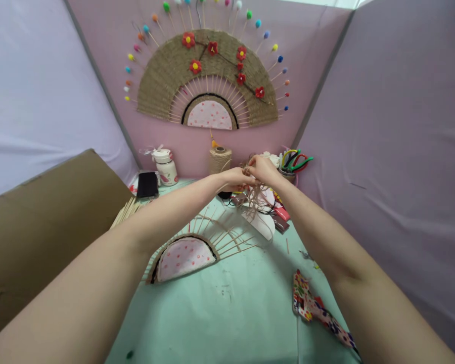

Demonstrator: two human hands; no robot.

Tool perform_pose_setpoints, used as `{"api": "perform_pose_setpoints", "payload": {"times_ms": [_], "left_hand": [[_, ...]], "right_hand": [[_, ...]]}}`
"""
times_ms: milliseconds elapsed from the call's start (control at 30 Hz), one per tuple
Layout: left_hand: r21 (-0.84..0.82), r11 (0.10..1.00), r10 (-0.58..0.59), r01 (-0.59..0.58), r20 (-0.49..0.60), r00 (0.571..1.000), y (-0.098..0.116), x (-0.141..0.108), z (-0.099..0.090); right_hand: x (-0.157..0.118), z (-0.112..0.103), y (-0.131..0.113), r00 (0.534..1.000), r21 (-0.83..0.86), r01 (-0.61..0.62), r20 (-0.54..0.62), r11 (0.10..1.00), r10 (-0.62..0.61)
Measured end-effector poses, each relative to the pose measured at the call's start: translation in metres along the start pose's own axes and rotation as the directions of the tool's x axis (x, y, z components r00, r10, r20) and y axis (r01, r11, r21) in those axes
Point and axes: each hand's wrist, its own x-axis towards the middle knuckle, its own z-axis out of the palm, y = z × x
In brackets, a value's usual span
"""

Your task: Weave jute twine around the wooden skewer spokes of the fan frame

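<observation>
Both hands are raised close together over the far part of the table. My left hand (235, 179) is closed with its fingers on a tangle of brown twine (256, 200). Touching it from the right, my right hand (264, 171) pinches the same twine. Loose loops of the twine hang below the fingers. Beneath my left forearm lies a small unfinished fan (185, 258), with a pink dotted half-circle centre and thin sticks spreading out; a strand of twine runs among the sticks. My fingertips are partly hidden behind each other.
A large woven fan (155, 76) hangs on the pink back wall. A twine spool (220, 161), white bottle (166, 167), black phone-like object (147, 184) and cup of scissors (288, 174) stand behind. Cardboard (53, 217) is left; a flower-patterned glue gun (318, 308) lies right.
</observation>
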Motion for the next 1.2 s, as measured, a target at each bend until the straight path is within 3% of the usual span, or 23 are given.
{"api": "perform_pose_setpoints", "payload": {"times_ms": [133, 233, 333, 433, 533, 600, 633, 700, 767, 833, 900, 1033, 1133, 1200], "left_hand": [[-0.144, 0.990, 0.007, -0.008, -0.011, 1.000, 0.006, 0.001, -0.004], [-0.254, 0.966, -0.039, 0.053, 0.059, 0.998, 0.006, 0.000, -0.009], [-0.249, 0.963, -0.075, 0.102, 0.112, 0.991, 0.002, 0.001, -0.009], [-0.185, 0.977, -0.097, 0.108, 0.068, 0.993, 0.000, 0.001, -0.006], [-0.142, 0.983, -0.121, 0.118, -0.013, 0.993, 0.004, 0.000, -0.010], [-0.127, 0.987, -0.107, 0.097, -0.077, 0.991, 0.011, -0.002, -0.017], [-0.128, 0.989, -0.082, 0.068, -0.105, 0.991, 0.015, -0.004, -0.022], [-0.150, 0.988, 0.001, -0.023, -0.142, 0.990, 0.024, -0.009, -0.032], [-0.171, 0.980, 0.075, -0.105, -0.173, 0.982, 0.033, -0.015, -0.041], [-0.191, 0.969, 0.116, -0.157, -0.207, 0.971, 0.042, -0.022, -0.045], [-0.214, 0.958, 0.140, -0.192, -0.237, 0.961, 0.050, -0.027, -0.049], [-0.232, 0.945, 0.159, -0.231, -0.293, 0.943, 0.056, -0.034, -0.065], [-0.251, 0.948, 0.083, -0.194, -0.395, 0.915, 0.048, -0.041, -0.097], [-0.298, 0.936, -0.008, -0.189, -0.554, 0.832, 0.038, -0.048, -0.123]], "right_hand": [[0.004, -0.007, -0.003, 0.996, 0.242, -0.046, 0.091, 0.969, 0.025], [0.002, -0.005, 0.001, 0.996, 0.355, -0.068, 0.083, 0.933, 0.042], [-0.006, -0.005, 0.003, 0.994, 0.407, -0.078, 0.107, 0.910, 0.037], [-0.015, -0.012, 0.007, 0.983, 0.535, -0.082, 0.183, 0.841, -0.021], [-0.024, -0.020, 0.022, 0.997, 0.629, -0.030, 0.074, 0.777, -0.022], [-0.031, -0.022, 0.041, 0.998, 0.582, -0.046, -0.009, 0.812, 0.063], [-0.035, -0.020, 0.051, 0.995, 0.520, -0.093, 0.020, 0.849, 0.097], [-0.046, -0.012, 0.067, 0.958, 0.330, -0.173, 0.276, 0.928, 0.080], [-0.057, 0.001, 0.074, 0.832, 0.194, -0.148, 0.554, 0.970, 0.016], [-0.065, 0.018, 0.068, 0.758, 0.232, -0.138, 0.650, 0.963, -0.048], [-0.070, 0.036, 0.054, 0.765, 0.419, -0.229, 0.636, 0.878, -0.104], [-0.070, 0.059, 0.024, 0.775, 0.724, -0.510, 0.621, 0.465, -0.117], [-0.074, 0.058, 0.023, 0.897, 0.860, -0.420, 0.441, 0.291, -0.009], [-0.080, 0.050, 0.036, 0.953, 0.930, -0.292, 0.262, 0.222, 0.155]]}}
